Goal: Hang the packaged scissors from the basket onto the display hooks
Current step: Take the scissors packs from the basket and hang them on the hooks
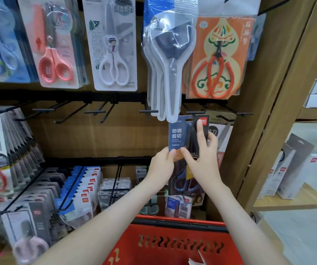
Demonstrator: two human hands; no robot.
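A blue-carded pack of dark-handled scissors [178, 134] is held upright against the display, its top edge right at a black hook [195, 112] in the middle row. My left hand [161, 165] pinches the card's lower left edge. My right hand [201, 159] holds the pack from the front, thumb on the card and index finger stretched up along it. The red basket [173, 243] sits below my arms at the bottom of the view; a white scrap shows inside, the rest is out of frame.
Several bare black hooks [96, 112] run along the middle rail to the left. Packs of scissors hang above, including white ones [170, 73] dangling just over the held pack, and orange ones [217, 60]. Stocked rows fill the lower left. A wooden side shelf [287, 199] stands right.
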